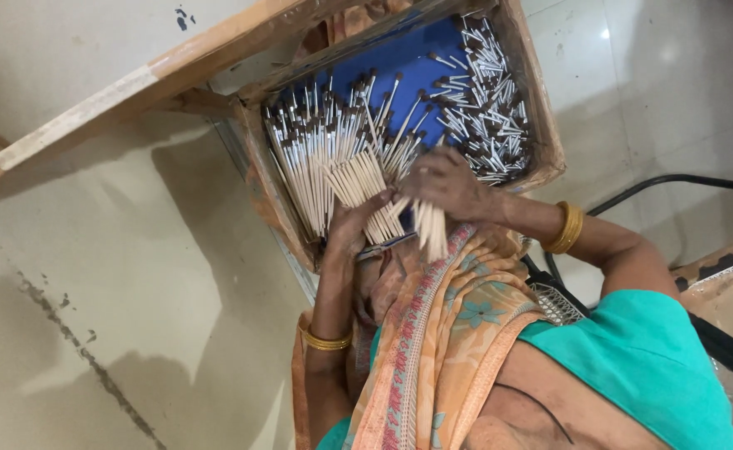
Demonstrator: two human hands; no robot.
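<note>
A cardboard box (543, 125) with a blue lining holds several thin sticks (316, 142) with pale wooden ends, silvery shafts and dark tips. Shorter loose ones (492, 117) are heaped at its right side. My left hand (348, 227) is closed around a fanned bundle of the wooden ends (365, 185) at the box's near edge. My right hand (446, 183) lies palm down just to the right and grips a second bunch of sticks (430, 225) that hangs toward my lap. Gold bangles sit on both wrists. An orange patterned cloth (441, 333) covers my lap below the hands.
A long wooden plank (133, 87) runs diagonally across the upper left, behind the box. Stained grey floor (108, 292) lies to the left, and glossy pale tiles (675, 92) to the right. A black cable (675, 179) curves over the tiles near my right forearm.
</note>
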